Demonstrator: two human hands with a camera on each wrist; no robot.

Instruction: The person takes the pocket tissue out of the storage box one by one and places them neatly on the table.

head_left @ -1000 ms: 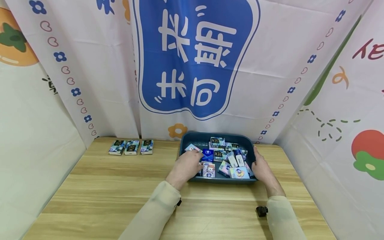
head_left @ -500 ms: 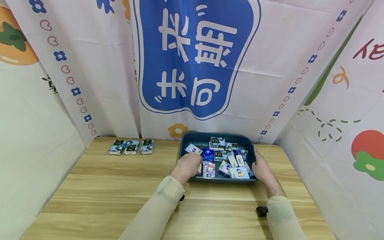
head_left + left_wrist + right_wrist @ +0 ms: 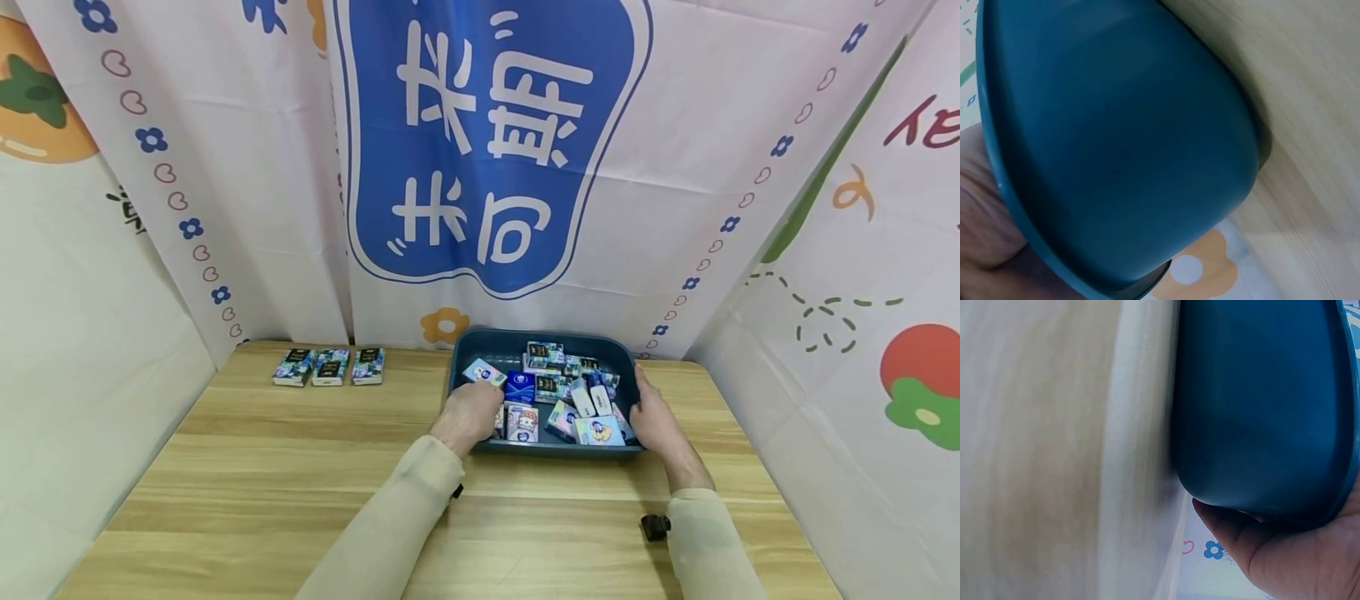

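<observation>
Head view: right hand grips a teal rectangular plastic tray; I cannot tell if the left hand holds anything

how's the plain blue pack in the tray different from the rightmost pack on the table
The plain blue pack has white markings; the rightmost pack is multicoloured with a black label. The plain blue pack lies in the tray; the rightmost pack, on the table. Both look rectangular.
</observation>
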